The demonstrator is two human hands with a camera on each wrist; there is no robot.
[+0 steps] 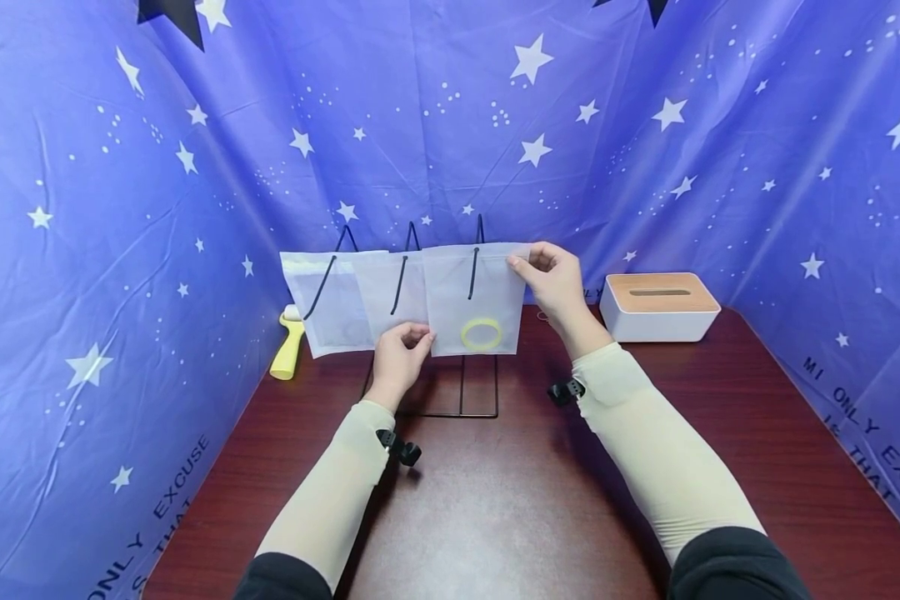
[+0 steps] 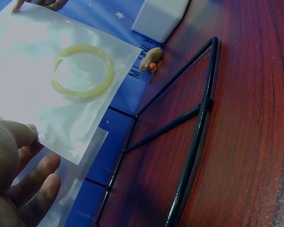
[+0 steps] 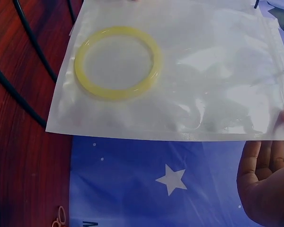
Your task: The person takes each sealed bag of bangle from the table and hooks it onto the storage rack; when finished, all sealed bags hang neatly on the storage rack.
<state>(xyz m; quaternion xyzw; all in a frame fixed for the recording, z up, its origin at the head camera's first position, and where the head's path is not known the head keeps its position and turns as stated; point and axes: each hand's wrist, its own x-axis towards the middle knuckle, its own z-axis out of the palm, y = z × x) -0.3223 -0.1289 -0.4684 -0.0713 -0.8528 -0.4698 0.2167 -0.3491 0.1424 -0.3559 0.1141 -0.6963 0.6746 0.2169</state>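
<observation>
A clear zip bag point(image 1: 450, 275) hangs at the right of a black wire rack point(image 2: 211, 71), with a yellow translucent bangle point(image 3: 118, 94) lying inside its lower part. My right hand point(image 1: 558, 279) pinches the bag's upper right corner between thumb and fingers. Down at its lower left corner, my left hand point(image 1: 397, 358) pinches the edge between thumb and forefinger, its other fingers loosely bent. Beside it hang a middle bag point(image 1: 378, 287) and a left bag point(image 1: 330, 312), overlapping one another on the rack's prongs.
A lint roller point(image 1: 287, 346) with a yellow handle lies at the table's left edge. At the back right stands a white tissue box point(image 1: 660, 325) with a wooden lid. A small brown object point(image 2: 152, 59) with an orange part lies behind the rack. Blue starry cloth surrounds the table.
</observation>
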